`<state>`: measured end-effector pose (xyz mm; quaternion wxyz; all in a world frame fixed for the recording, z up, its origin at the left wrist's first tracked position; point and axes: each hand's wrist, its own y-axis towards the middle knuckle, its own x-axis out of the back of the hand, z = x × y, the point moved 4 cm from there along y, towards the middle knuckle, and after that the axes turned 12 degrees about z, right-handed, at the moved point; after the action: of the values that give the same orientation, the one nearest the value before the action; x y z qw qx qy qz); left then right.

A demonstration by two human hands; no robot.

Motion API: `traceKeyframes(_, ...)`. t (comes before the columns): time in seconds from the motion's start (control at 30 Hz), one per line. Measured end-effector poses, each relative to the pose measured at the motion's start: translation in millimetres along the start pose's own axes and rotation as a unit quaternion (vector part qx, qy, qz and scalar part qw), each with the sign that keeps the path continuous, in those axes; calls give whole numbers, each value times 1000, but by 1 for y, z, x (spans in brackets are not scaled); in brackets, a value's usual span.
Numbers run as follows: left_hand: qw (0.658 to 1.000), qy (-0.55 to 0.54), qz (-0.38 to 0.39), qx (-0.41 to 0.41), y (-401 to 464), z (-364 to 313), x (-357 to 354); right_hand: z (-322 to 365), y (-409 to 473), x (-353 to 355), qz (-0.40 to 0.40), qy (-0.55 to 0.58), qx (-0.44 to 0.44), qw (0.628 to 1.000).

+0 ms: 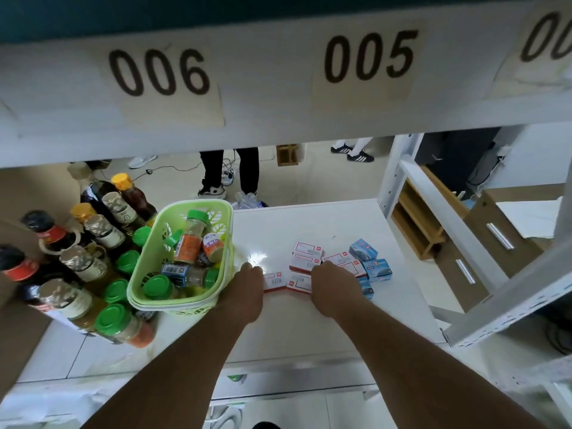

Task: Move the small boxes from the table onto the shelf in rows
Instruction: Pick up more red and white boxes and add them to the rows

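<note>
Both my hands reach down among the red-and-white boxes (305, 258) and blue boxes (370, 258) on the white shelf board (340, 218), left hand (246, 281) and right hand (332, 281) grips hidden from view.

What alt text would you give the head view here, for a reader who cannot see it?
Seen from above, a person's left hand and right hand reach down to a cluster of small red-and-white boxes and blue boxes on a white shelf surface. A green basket of spice jars and dark sauce bottles stand to the left; labels 006 and 005 show on the beam above.
</note>
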<state>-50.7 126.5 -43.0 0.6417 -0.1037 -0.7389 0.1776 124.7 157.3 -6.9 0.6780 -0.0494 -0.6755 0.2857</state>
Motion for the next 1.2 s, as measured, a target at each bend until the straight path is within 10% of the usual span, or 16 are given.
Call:
traceKeyframes(0.63, 998, -33, -34, -47, -121, -66, 74, -71, -141, 57, -29, 49, 35, 998)
traceKeyframes(1.2, 946, 23, -28, -323, -222, -176, 95, -115, -359, 29, -93, 114, -181, 972)
